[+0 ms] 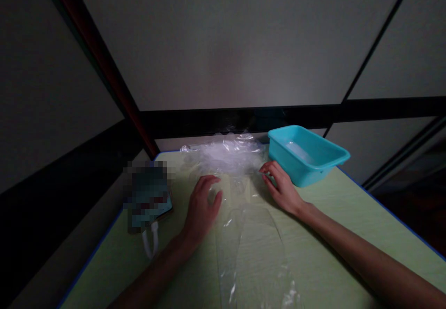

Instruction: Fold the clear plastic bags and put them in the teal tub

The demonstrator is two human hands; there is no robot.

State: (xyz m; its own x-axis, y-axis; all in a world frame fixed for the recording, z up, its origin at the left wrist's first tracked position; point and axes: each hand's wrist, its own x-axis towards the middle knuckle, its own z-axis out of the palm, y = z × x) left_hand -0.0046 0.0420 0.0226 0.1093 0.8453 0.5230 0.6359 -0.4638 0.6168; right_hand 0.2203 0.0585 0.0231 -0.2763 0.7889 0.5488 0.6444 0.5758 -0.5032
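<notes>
Clear plastic film [258, 241] lies flat, from between the left hand [202, 207] and the right hand [284, 192] back toward the person. Left hand: thumb and fingers curved well apart, the gap holding nothing visible. Right hand: thumb and fingertips close together; whether they pinch any plastic cannot be told. Beyond both hands, a crumpled plastic heap [226, 154]; just past the right hand, a turquoise tub [306, 160]; left of the left hand, a partly pixelated device [149, 202], all on the pale green surface [348, 202].
</notes>
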